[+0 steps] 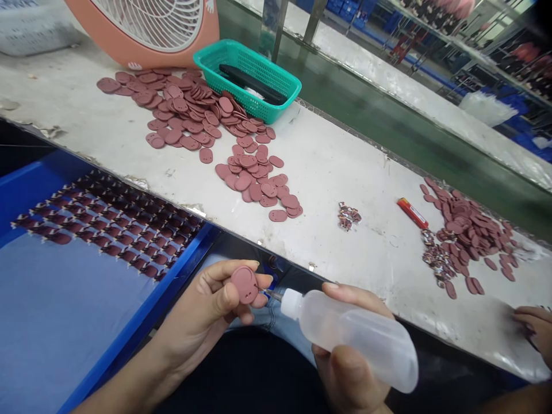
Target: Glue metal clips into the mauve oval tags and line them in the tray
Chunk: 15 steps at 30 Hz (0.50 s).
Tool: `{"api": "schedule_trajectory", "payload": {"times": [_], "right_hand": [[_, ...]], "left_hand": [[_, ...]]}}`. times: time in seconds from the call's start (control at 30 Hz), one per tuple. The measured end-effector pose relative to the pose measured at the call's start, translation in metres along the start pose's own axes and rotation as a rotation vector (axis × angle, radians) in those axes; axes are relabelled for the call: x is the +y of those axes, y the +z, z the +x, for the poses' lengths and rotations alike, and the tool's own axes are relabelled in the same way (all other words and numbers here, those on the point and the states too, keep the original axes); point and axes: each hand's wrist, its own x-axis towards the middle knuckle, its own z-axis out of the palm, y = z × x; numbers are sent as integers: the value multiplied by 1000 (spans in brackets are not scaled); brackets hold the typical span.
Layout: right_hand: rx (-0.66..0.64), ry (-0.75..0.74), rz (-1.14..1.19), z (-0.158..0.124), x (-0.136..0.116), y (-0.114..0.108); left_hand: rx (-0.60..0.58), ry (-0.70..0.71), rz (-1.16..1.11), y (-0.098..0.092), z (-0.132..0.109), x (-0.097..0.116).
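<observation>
Between the thumb and fingers of my left hand (207,305) is a reddish-brown oval disc (244,284) with small holes near one edge. My right hand (349,362) grips a translucent white squeeze bottle (357,333), tilted so its thin metal nozzle points left. The nozzle tip is at the disc's right edge, near the holes; whether they touch I cannot tell. Both hands are in front of the worktable's near edge. Beyond them on the table lies a pile of similar discs (259,175), with a small cluster of shiny parts (348,216) to its right.
A blue tray (64,345) at left holds rows of discs with small parts attached. Behind stand a green basket (276,118) and an orange fan (172,57). At right are more discs (474,230), a red packet (413,213) and another person's hand (537,330).
</observation>
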Motion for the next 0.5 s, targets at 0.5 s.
{"api": "schedule_trajectory", "payload": {"times": [0.5], "right_hand": [[109, 132, 305, 13, 1, 5]], "left_hand": [[203, 25, -12, 14, -3, 5]]}}
